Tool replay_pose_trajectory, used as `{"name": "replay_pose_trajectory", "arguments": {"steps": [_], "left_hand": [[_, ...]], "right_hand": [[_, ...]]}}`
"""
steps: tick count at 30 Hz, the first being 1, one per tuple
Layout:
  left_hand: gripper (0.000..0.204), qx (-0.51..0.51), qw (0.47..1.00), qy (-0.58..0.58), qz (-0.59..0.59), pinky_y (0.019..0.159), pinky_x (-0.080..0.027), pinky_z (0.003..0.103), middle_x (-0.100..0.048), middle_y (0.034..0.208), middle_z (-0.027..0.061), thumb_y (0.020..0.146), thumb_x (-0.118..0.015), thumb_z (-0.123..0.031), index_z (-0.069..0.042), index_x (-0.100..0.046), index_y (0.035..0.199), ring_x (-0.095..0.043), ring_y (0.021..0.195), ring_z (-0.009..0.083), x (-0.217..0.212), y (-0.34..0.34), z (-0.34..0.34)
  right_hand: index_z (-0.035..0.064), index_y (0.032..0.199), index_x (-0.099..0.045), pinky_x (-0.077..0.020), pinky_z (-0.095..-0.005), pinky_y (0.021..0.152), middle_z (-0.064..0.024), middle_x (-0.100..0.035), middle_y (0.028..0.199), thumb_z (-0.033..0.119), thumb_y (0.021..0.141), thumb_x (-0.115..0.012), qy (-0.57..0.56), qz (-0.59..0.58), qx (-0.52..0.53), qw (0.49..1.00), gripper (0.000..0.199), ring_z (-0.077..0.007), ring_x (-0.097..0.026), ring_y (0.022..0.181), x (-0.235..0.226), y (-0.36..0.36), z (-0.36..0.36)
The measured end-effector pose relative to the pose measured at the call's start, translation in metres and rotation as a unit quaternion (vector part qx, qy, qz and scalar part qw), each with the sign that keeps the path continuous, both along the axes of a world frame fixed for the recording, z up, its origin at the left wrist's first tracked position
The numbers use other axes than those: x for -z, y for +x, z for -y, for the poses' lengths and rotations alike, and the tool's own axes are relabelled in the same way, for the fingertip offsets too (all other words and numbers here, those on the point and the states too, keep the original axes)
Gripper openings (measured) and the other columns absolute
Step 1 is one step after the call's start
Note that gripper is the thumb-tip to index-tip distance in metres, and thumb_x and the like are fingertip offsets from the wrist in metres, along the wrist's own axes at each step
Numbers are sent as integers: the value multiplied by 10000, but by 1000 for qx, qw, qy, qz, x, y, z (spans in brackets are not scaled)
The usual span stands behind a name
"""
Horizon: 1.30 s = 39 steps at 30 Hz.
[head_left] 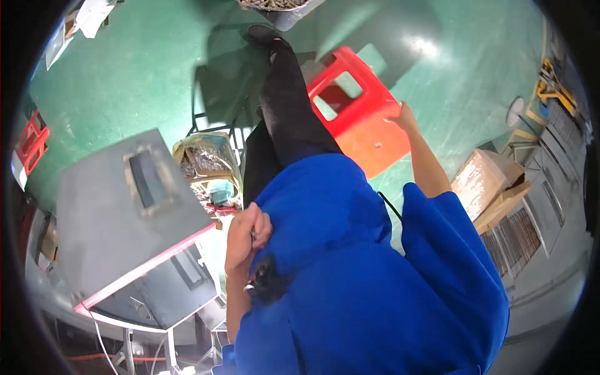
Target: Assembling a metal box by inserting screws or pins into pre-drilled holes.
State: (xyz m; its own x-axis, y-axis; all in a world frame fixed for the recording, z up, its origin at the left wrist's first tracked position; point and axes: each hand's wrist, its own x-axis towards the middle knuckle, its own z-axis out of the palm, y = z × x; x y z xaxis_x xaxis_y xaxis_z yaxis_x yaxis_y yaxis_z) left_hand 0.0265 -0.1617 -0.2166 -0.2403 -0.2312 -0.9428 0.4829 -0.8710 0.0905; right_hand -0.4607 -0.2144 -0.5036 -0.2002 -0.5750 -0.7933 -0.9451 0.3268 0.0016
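My right hand [403, 117] reaches out to the right and is closed on the edge of a red plastic stool [387, 103]. The stool is tipped, so its orange-red seat with a small round hole faces me and an opening shows in its side. In front of my blue top, my left hand [247, 230] is curled into a fist. A small dark spot shows between its fingers, too little to name. Left of that hand stands a grey cabinet-like box [100, 194] with a rectangular slot in its top and a pink front edge.
Beside the grey box sits an open bag-lined box [206, 153] of small metal-looking parts. A bin [290, 15] of similar pieces stands at the far edge. An open cardboard box [484, 181] and metal racks [512, 244] are on the right. Another red stool [32, 142] stands far left.
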Motion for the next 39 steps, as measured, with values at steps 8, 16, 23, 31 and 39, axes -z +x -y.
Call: {"name": "replay_pose_trajectory", "arguments": {"steps": [8,16,23,31,39], "left_hand": [[473,-9,999,38,-17,369,-222,215,-396,512,23,988,-347,-347,-99,-383,587,-278,398,66,38,2,15],[413,-103,992,-67,25,389,-242,234,-404,529,38,984,-349,-327,-82,-421,659,-329,421,96,65,-19,5],[382,-247,966,-68,-24,384,-277,222,-427,567,43,978,-365,-341,-72,-453,721,-366,431,103,94,-45,-53],[439,-316,925,-198,69,382,-278,235,-456,528,45,974,-367,-323,-55,-501,653,-379,416,112,141,-97,-103],[368,-366,872,-126,300,337,-214,212,-391,495,-29,931,-483,-313,-47,-551,687,-301,359,48,189,-121,-212]], "right_hand": [[29,1037,-496,-493,-435,777,-179,-638,941,352,485,-853,116,-42,-35,992,732,-365,-605,920,13,-1,-13],[111,1186,-501,-481,-495,705,-104,-656,910,302,647,-742,16,92,-279,956,621,-335,-640,814,28,142,-17],[24,1384,-222,-374,-447,986,-248,-458,1282,438,663,-759,216,259,-168,926,990,-367,-450,1197,128,91,-61],[49,1360,-315,-415,-399,928,-135,-532,1237,423,755,-678,421,257,46,868,798,-223,-533,1087,103,105,31],[54,1286,-423,-453,-403,863,-125,-571,1176,361,788,-647,361,267,-177,875,627,-212,-562,1019,225,97,30]]}}
